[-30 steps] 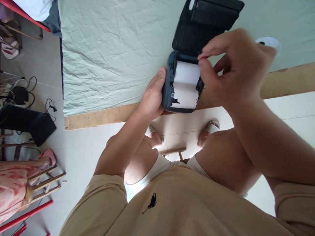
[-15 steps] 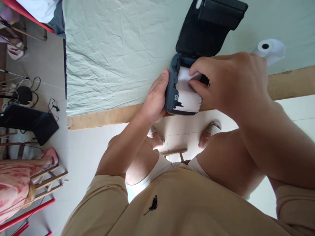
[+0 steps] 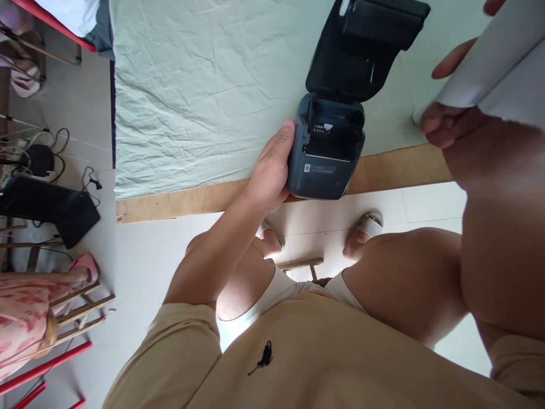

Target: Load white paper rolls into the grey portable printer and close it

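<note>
With its lid raised, the printer is located at the front edge of the table, gripped along its left side by the left hand's fingers, while the right hand's fingers grip the white paper roll.

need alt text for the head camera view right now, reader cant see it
A person's left hand holds a dark handheld device, lid open, at the edge of a table covered in pale green cloth. The right hand, at upper right, holds white paper.
</note>
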Demonstrator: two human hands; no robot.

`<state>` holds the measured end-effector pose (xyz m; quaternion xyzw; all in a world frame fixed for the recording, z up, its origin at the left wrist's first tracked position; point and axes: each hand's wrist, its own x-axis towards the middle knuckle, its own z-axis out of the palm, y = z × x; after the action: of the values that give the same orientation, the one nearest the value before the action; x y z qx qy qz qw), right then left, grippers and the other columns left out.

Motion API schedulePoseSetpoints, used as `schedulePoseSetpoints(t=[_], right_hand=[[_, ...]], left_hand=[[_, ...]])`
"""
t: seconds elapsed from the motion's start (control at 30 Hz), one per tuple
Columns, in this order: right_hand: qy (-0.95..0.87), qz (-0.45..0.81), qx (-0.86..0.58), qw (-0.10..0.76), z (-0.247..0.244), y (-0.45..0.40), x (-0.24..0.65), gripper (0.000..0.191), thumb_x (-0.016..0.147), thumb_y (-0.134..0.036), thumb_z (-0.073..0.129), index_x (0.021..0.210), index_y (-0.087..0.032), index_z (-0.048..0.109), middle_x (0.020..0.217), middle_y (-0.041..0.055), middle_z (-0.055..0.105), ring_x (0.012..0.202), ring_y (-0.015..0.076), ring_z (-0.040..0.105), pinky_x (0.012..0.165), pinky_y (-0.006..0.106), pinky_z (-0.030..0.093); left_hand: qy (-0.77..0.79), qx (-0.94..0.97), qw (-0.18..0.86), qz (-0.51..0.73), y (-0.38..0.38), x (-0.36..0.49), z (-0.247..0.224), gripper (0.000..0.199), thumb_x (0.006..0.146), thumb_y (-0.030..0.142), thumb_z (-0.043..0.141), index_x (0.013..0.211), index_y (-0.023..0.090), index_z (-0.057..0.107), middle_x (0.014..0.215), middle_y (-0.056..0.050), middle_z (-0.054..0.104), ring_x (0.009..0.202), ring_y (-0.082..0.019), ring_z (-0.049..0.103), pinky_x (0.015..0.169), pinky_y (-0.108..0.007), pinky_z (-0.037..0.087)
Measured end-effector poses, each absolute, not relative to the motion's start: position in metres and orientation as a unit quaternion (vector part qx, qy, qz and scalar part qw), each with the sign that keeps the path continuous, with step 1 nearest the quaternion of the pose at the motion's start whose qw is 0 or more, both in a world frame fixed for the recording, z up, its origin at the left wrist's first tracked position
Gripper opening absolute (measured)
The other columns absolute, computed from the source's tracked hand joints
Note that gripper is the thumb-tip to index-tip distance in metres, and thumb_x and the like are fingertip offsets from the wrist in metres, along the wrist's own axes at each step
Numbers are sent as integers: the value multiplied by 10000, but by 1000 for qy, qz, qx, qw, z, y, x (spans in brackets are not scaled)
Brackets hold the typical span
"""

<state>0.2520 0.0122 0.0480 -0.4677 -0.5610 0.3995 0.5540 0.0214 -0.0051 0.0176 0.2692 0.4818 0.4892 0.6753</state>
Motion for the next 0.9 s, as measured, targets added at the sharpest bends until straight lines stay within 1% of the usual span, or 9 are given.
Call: schedulePoseSetpoints(t=[0.13, 0.3, 0.37, 0.47, 0.53, 0.67, 0.73, 0.8, 0.9], right_hand=[[-485, 377, -434, 659, 24, 20, 235, 636, 483, -685, 1024, 804, -247, 692, 618, -26, 558, 382, 122, 441, 263, 309, 169], [-565, 280, -507, 588, -6, 21, 226, 688, 632, -798, 932, 766, -272, 509, 550, -77, 423, 362, 77, 347, 365, 295, 282], [-601, 230, -524, 559, -12, 21, 233, 639, 713, -783, 876, 814, -279, 497, 613, -48, 478, 459, 115, 439, 477, 352, 401], [-663, 144, -532, 507, -13, 20, 243, 502, 802, -679, 816, 951, -276, 557, 852, 49, 657, 717, 205, 612, 697, 437, 522], [-690, 117, -541, 467, -9, 17, 247, 436, 809, -547, 820, 1054, -269, 591, 1016, 88, 721, 827, 231, 661, 728, 427, 547], [-744, 91, -560, 353, 3, 13, 249, 362, 846, -344, 782, 1168, -280, 628, 1132, 57, 767, 903, 243, 722, 795, 433, 607], [-753, 73, -574, 314, 7, 12, 247, 418, 859, -270, 764, 1243, -305, 603, 1160, 48, 783, 946, 265, 746, 894, 488, 619], [-746, 76, -593, 295, 9, 14, 244, 600, 822, -182, 761, 1358, -322, 530, 1232, 66, 788, 1017, 297, 765, 963, 537, 616], [-729, 119, -615, 277, 5, 19, 239, 824, 759, -113, 765, 1478, -332, 425, 1354, 104, 756, 1010, 304, 779, 936, 547, 636]], left_hand=[[468, 283, 685, 481, -3, 19, 13, 417, 1095, 555, 525, 916, 227, 710, 758, 32, 738, 664, -109, 746, 621, -217, 606], [472, 282, 679, 487, -3, 17, 11, 366, 1103, 494, 527, 932, 230, 715, 789, 28, 754, 797, -132, 807, 687, -217, 643], [468, 288, 681, 485, -4, 16, 11, 339, 1111, 442, 517, 954, 229, 730, 822, 22, 767, 849, -142, 819, 730, -228, 653], [466, 294, 679, 485, -4, 16, 11, 333, 1122, 369, 484, 966, 227, 741, 839, 25, 773, 861, -141, 821, 760, -231, 651], [463, 297, 679, 487, -3, 15, 9, 346, 1130, 342, 452, 988, 226, 746, 855, 31, 785, 840, -131, 819, 764, -229, 652], [453, 300, 681, 492, -1, 15, 4, 436, 1150, 408, 394, 1002, 217, 757, 844, 32, 787, 827, -122, 818, 802, -243, 671], [445, 301, 682, 495, -1, 15, 2, 497, 1148, 489, 381, 989, 213, 762, 843, 25, 789, 821, -127, 816, 806, -256, 680], [444, 304, 684, 493, 0, 15, 1, 518, 1140, 534, 384, 989, 216, 765, 836, 21, 787, 815, -136, 814, 796, -268, 685], [445, 303, 683, 493, 0, 16, 1, 465, 1120, 532, 444, 985, 220, 762, 837, 17, 786, 819, -150, 812, 776, -274, 687]])
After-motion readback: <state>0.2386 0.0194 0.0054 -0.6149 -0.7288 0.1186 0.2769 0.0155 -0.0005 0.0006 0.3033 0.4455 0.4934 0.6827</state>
